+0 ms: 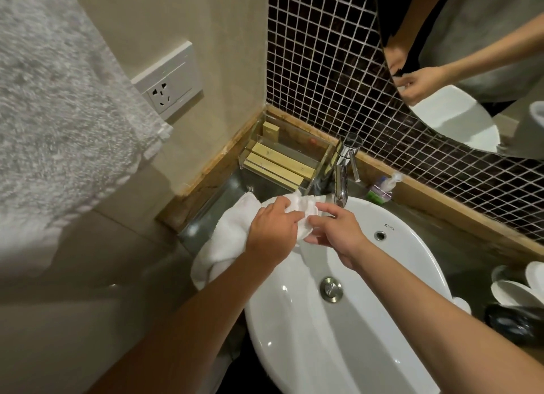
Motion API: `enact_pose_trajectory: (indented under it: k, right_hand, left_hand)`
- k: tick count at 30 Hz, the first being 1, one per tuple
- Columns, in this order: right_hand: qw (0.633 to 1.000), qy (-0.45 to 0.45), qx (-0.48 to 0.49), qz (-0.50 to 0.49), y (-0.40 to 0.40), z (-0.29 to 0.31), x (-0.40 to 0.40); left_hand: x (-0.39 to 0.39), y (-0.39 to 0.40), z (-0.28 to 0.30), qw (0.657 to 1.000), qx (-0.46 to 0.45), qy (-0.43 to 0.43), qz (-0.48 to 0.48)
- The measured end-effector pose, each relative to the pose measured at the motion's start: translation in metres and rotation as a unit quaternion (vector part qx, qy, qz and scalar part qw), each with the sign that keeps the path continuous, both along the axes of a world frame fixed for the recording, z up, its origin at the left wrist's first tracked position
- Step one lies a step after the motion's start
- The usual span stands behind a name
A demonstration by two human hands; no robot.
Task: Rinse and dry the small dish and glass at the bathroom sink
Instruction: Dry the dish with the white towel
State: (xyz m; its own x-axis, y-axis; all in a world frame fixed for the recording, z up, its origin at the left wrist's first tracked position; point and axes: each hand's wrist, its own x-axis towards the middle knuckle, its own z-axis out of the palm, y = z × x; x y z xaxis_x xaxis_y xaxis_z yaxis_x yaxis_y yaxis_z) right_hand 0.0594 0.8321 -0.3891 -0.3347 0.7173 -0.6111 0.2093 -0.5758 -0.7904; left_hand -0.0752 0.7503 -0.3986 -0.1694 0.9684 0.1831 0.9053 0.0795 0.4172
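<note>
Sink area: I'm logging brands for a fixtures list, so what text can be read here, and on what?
"INAX", with a small logo mark before it: on the sink rim, above the overflow hole.
Bottle label behind the tap: too blurred to read.
Wall socket: no readable text.

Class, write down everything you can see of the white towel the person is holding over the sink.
The white towel looks like soft, thick terry cloth. It is bunched, draped over the sink's left rim, trailing down. The left hand grips its upper part; the right hand pinches the crumpled end, wrapped around something small and round.
</note>
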Motion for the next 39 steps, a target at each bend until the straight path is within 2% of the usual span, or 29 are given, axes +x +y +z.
enact_pose_trajectory:
  k: [4, 9, 11, 14, 16, 20, 23, 26, 30, 33, 39]
  right_hand:
    - [1.000, 0.008, 0.004, -0.008, -0.002, -0.004, 0.003]
    - [0.998, -0.023, 0.039, -0.052, -0.007, -0.014, 0.008]
    - [0.997, -0.026, 0.039, -0.066, -0.009, -0.018, 0.011]
    - [0.997, -0.027, 0.040, -0.064, -0.011, -0.017, 0.014]
    - [0.997, -0.024, 0.041, -0.061, -0.011, -0.015, 0.013]
    - [0.997, -0.025, 0.046, -0.061, -0.013, -0.012, 0.009]
    - [0.995, -0.026, 0.057, -0.071, -0.016, -0.011, 0.008]
    - [0.993, -0.036, 0.075, -0.081, -0.015, -0.011, 0.008]
    - [0.992, -0.052, 0.089, -0.078, -0.015, -0.012, 0.012]
    - [0.991, -0.067, 0.085, -0.073, -0.016, -0.013, 0.014]
    - [0.994, -0.074, 0.066, -0.043, -0.023, -0.014, 0.018]
  left_hand:
    - [0.001, -0.008, -0.009, 0.996, 0.063, 0.017, -0.057]
    - [0.002, -0.009, -0.023, 0.989, 0.078, 0.051, -0.117]
    - [-0.001, -0.007, -0.020, 0.988, 0.053, 0.051, -0.135]
    - [-0.003, -0.003, -0.013, 0.991, -0.078, 0.065, -0.089]
    - [-0.005, 0.003, -0.010, 0.991, -0.126, 0.030, -0.040]
    - [0.005, 0.008, 0.001, 0.992, -0.087, -0.083, 0.024]
    - [0.016, 0.006, 0.001, 0.990, -0.067, -0.121, 0.014]
    - [0.019, 0.002, -0.005, 0.989, -0.071, -0.130, -0.012]
    - [0.013, -0.011, -0.019, 0.992, -0.094, -0.066, -0.051]
    - [0.004, -0.010, -0.024, 0.992, -0.109, -0.068, 0.019]
    - [-0.005, 0.003, -0.019, 0.975, -0.069, -0.149, 0.151]
